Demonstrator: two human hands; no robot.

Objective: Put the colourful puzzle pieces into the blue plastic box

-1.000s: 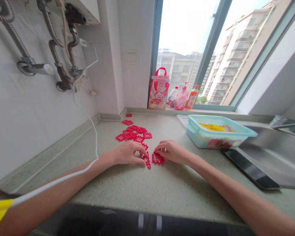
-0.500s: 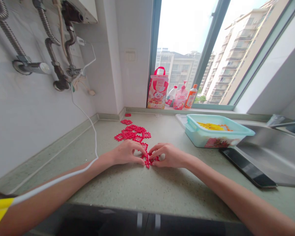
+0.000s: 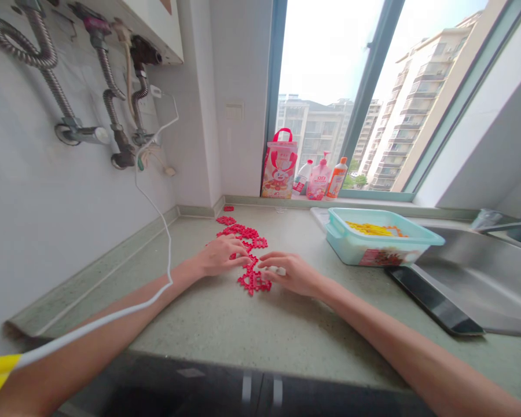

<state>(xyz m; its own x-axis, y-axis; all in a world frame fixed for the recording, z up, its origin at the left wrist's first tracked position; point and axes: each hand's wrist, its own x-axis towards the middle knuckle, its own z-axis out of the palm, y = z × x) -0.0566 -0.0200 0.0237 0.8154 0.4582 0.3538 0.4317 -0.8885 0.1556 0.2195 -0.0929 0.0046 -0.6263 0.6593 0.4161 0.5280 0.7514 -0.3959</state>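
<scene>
While my right hand (image 3: 297,275) hangs just beside the joined red piece (image 3: 252,281), its thumb and fingers stand apart with a gap between them, and I see nothing in their grip. That joined piece lies on the countertop (image 3: 208,324) in front of me, a toothed strip crossing its middle. My left hand (image 3: 223,255) is half curled over the near end of the red pile (image 3: 243,231); its fingers cover part of the pieces there, so I can't tell whether it has hold of one. Farther back, toward the wall, lies a small red piece (image 3: 228,208). Well apart, to my right, sits a pale blue tub (image 3: 342,245) with yellow pieces (image 3: 367,229) inside, near the steel sink (image 3: 473,278)
</scene>
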